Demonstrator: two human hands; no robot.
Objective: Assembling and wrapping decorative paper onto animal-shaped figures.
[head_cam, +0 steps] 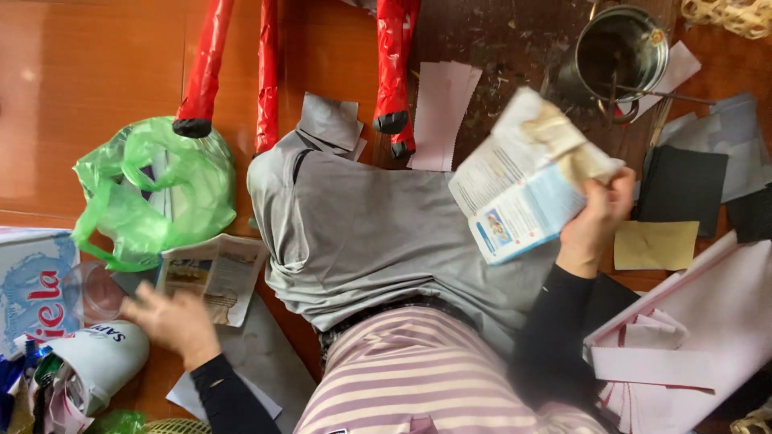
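Over on the left, the left hand point(173, 320) is blurry, fingers spread, gripping nothing, just above a folded newspaper sheet point(213, 275) beside a crumpled green plastic bag point(153, 189). Right hand point(597, 219) clutches a printed paper leaflet point(519, 189), white-blue, smeared with yellowish paste, held up over the grey cloth point(362, 233).

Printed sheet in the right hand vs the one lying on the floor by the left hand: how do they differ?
The printed sheet in the right hand is lifted off the floor and tilted; the floor sheet lies flat beside the green plastic bag. The held one is gripped at its edge and smeared with a yellowish patch; the floor one shows no such patch, and the left hand, blurred, is beside it. Both are printed paper with text and pictures.
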